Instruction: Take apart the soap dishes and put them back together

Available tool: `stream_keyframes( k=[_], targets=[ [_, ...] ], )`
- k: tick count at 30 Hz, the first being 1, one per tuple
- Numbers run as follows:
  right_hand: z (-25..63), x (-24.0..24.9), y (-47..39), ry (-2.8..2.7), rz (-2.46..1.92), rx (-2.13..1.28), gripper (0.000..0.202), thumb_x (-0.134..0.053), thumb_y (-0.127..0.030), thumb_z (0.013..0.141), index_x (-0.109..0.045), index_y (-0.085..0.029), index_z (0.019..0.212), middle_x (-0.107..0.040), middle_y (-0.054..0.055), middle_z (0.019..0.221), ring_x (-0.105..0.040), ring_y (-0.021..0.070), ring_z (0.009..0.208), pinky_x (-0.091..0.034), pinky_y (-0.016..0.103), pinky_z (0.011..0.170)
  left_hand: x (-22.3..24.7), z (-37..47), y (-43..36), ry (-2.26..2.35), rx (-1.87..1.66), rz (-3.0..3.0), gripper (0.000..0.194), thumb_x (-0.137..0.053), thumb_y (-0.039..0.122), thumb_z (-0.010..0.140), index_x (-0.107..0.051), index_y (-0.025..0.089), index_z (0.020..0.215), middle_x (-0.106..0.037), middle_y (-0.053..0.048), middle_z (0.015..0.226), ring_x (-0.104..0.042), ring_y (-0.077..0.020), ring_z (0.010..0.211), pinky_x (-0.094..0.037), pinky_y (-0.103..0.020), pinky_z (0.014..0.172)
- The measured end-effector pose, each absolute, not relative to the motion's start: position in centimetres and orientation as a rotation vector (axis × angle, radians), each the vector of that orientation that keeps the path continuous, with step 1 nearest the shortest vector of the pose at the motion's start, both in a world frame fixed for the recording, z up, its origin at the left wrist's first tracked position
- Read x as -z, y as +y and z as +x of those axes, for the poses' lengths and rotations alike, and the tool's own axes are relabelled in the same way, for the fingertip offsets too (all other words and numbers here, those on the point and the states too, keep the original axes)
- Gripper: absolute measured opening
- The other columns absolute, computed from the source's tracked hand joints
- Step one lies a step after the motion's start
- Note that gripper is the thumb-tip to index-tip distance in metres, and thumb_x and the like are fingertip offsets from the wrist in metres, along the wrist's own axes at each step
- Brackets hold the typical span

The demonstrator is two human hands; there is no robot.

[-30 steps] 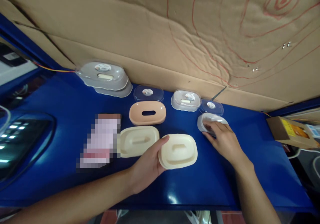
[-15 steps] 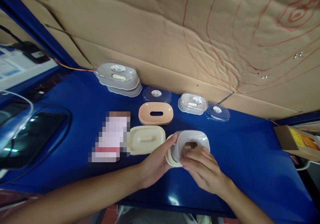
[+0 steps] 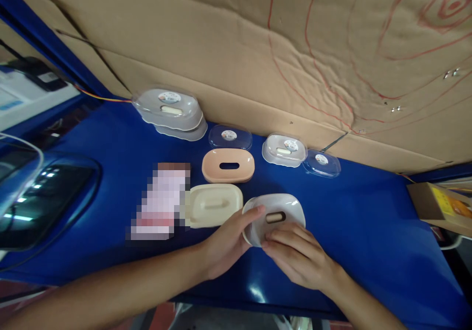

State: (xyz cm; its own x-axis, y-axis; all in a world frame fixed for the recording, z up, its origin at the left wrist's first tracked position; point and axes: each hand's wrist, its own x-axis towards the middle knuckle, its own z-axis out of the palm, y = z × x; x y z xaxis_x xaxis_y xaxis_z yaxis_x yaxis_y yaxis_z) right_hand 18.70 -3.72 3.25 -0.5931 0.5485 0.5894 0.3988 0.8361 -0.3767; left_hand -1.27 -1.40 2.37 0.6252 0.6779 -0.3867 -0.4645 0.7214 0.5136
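Note:
Both hands hold a pale grey oval dish [image 3: 289,204] low over the blue table. A cream bar shows through the slot in its middle. My left hand [image 3: 232,241] grips its left side, thumb on top and the other fingers hidden beneath. My right hand [image 3: 298,254] has its fingers bent together on the dish's near edge. Left of the dish a cream oval tray [image 3: 217,204] with a raised bar lies on the table. Behind that tray sits a peach oval dish [image 3: 228,165] with a slot.
Along the cardboard wall stand stacked grey dishes under a clear cover [image 3: 169,111], a flat clear lid [image 3: 230,136], a smaller covered grey dish [image 3: 283,149] and another clear lid [image 3: 322,163]. A blurred-out rectangular item [image 3: 162,199] lies left on the table [image 3: 361,231].
The grey dish has come down over the cream piece under it, whose rim stuck out before. The cream bar now shows in the slot. The camera view has shifted slightly.

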Motion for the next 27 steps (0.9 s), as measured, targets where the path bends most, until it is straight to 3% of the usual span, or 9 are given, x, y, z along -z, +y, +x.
stream_keyframes(
  k=[4, 8, 11, 13, 14, 17, 20, 24, 27],
  targets=[
    [19.2, -2.8, -4.1, -2.323, -0.652, -0.273, 0.038, -0.069, -0.008, 0.095, -0.067, -0.016, 0.132, -0.08, 0.008, 0.102, -0.076, 0.0209, 0.096, -0.066, 0.036, 0.085, -2.4, -1.4, -1.4, 0.645, -0.671, 0.36, 0.039, -0.071, 0.046, 0.097, -0.074, 0.017, 0.122, -0.077, -0.009, 0.12, -0.068, -0.0229, 0.109, -0.049, -0.029, 0.088],
    [21.7, -1.8, -2.6, -2.272, -0.847, -0.258, 0.042, -0.059, -0.023, 0.103, -0.059, -0.023, 0.145, -0.076, 0.012, 0.122, -0.073, 0.028, 0.115, -0.062, 0.048, 0.096, -2.7, -1.5, -1.4, 0.638, -0.679, 0.342, 0.038, -0.071, 0.045, 0.097, -0.074, 0.018, 0.124, -0.077, -0.009, 0.124, -0.068, -0.0251, 0.116, -0.05, -0.032, 0.095],
    [24.7, -0.6, 0.4, -2.095, -1.402, -0.058, 0.047, -0.051, -0.027, 0.106, -0.049, -0.03, 0.153, -0.06, 0.014, 0.15, -0.054, 0.0332, 0.143, -0.045, 0.06, 0.115, -2.9, -1.6, -1.3, 0.663, -0.662, 0.32, 0.039, -0.071, 0.044, 0.096, -0.074, 0.019, 0.126, -0.076, -0.009, 0.126, -0.067, -0.0259, 0.12, -0.051, -0.032, 0.098],
    [26.6, 0.2, 2.2, -2.063, -1.689, 0.047, 0.058, -0.049, -0.038, 0.108, -0.034, -0.023, 0.162, -0.041, 0.019, 0.166, -0.036, 0.0373, 0.156, -0.034, 0.067, 0.121, -3.0, -1.6, -1.3, 0.679, -0.65, 0.307, 0.038, -0.072, 0.043, 0.096, -0.074, 0.02, 0.126, -0.076, -0.008, 0.127, -0.067, -0.0254, 0.121, -0.051, -0.031, 0.098],
    [27.5, 0.5, 2.8, -2.083, -1.781, 0.058, 0.062, -0.049, -0.043, 0.107, -0.032, -0.023, 0.163, -0.039, 0.02, 0.167, -0.032, 0.0389, 0.158, -0.029, 0.07, 0.121, -3.0, -1.6, -1.3, 0.682, -0.642, 0.304, 0.038, -0.073, 0.043, 0.095, -0.073, 0.019, 0.126, -0.076, -0.008, 0.128, -0.067, -0.0253, 0.122, -0.051, -0.031, 0.098],
    [29.4, 0.6, 3.1, -2.174, -1.885, 0.079, 0.062, -0.052, -0.052, 0.105, -0.039, -0.026, 0.159, -0.048, 0.018, 0.161, -0.039, 0.0408, 0.152, -0.022, 0.075, 0.12, -3.0, -1.6, -1.4, 0.692, -0.62, 0.305, 0.039, -0.073, 0.042, 0.095, -0.073, 0.018, 0.126, -0.076, -0.009, 0.128, -0.067, -0.0255, 0.123, -0.051, -0.031, 0.099],
    [30.4, -0.1, 2.1, -2.257, -1.83, 0.08, 0.056, -0.061, -0.054, 0.1, -0.05, -0.032, 0.15, -0.055, 0.015, 0.152, -0.051, 0.0378, 0.142, -0.023, 0.072, 0.12, -2.9, -1.6, -1.3, 0.683, -0.607, 0.315, 0.04, -0.073, 0.043, 0.095, -0.073, 0.018, 0.126, -0.077, -0.009, 0.126, -0.068, -0.0258, 0.121, -0.052, -0.032, 0.099],
    [30.8, -1.0, 1.5, -2.317, -1.841, -0.118, 0.067, -0.071, -0.054, 0.093, -0.047, -0.032, 0.153, -0.042, 0.018, 0.163, -0.04, 0.0433, 0.152, -0.034, 0.074, 0.115, -2.8, -1.7, -1.2, 0.674, -0.61, 0.331, 0.04, -0.073, 0.046, 0.095, -0.073, 0.019, 0.126, -0.077, -0.008, 0.127, -0.069, -0.025, 0.119, -0.052, -0.032, 0.1],
    [29.8, -1.9, 1.3, -2.269, -1.741, -0.307, 0.066, -0.071, -0.048, 0.095, -0.045, -0.03, 0.153, -0.045, 0.018, 0.161, -0.044, 0.0389, 0.15, -0.044, 0.066, 0.115, -2.8, -1.7, -1.2, 0.695, -0.608, 0.338, 0.043, -0.069, 0.052, 0.097, -0.072, 0.02, 0.127, -0.076, -0.008, 0.129, -0.068, -0.0244, 0.12, -0.052, -0.033, 0.101]
  ],
)
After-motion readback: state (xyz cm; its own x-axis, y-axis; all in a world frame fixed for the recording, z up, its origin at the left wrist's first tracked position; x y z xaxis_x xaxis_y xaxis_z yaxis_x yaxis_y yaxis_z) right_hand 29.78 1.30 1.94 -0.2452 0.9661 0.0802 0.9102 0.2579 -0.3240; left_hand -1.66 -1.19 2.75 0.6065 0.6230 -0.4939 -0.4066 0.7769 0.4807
